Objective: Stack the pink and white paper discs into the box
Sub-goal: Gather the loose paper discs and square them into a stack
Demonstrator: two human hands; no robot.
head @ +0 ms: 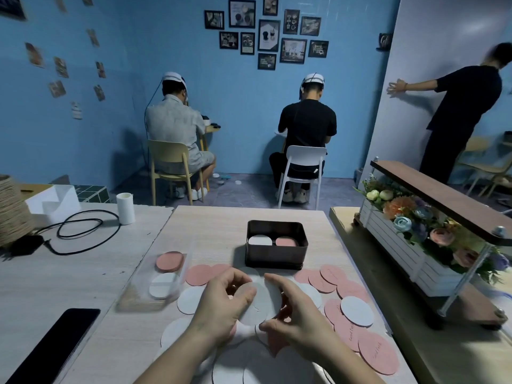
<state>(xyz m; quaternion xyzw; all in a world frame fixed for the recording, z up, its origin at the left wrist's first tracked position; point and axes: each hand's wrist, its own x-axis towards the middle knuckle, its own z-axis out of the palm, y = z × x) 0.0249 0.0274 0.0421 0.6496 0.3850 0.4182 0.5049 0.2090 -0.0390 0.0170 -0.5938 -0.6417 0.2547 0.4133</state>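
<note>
A flat black phone point(52, 345) lies far left. Over the pale wooden desk point(210, 231), the left hand point(224, 303) and the right hand point(295, 314) pinch white round paper discs point(263, 300) between them, fingers curled round the rims. Just beyond stands the dark brown metal box point(275, 257), with a white pile and a pink pile inside. Loose pink paper discs point(378, 353) spread to the right.

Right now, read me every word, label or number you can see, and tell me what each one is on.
Nothing reads clearly.
Pink paper discs: faint cursive script, too blurred to read.
Framed pictures on the blue wall: print too small to read.
Box, white paper discs, phone: no writing shows.
</note>
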